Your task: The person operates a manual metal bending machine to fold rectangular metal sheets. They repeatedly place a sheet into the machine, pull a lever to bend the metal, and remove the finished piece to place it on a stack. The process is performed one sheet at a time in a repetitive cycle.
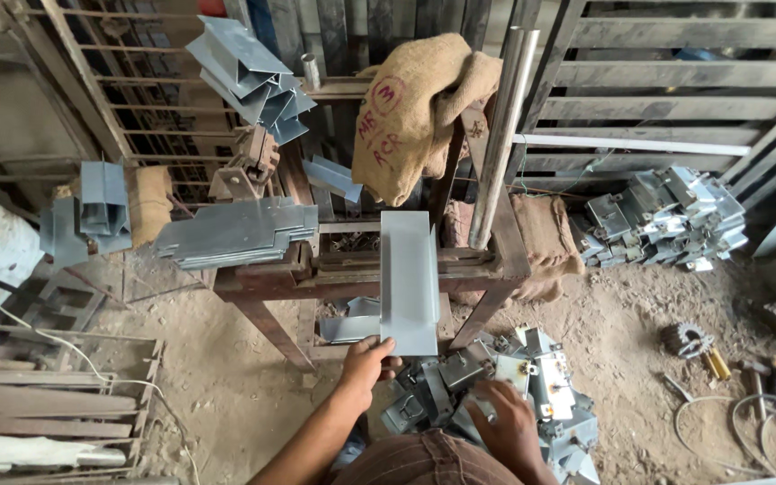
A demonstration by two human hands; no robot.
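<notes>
Right hand (507,422), nearest the viewer, rests with fingers curled on a pile of bent metal boxes (532,386) at five o'clock. Left hand (368,357) pinches the near corner of a long folded metal sheet (409,280), which lies across the rusty iron stand (496,269) at twelve o'clock.

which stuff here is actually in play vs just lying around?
In play:
- left hand gripping the near end of the metal sheet strip on the rusty bench frame
- right hand on the folded metal boxes

Lying about:
- burlap sack
- cut sheet stack
- far box pile
- floor tools
</notes>
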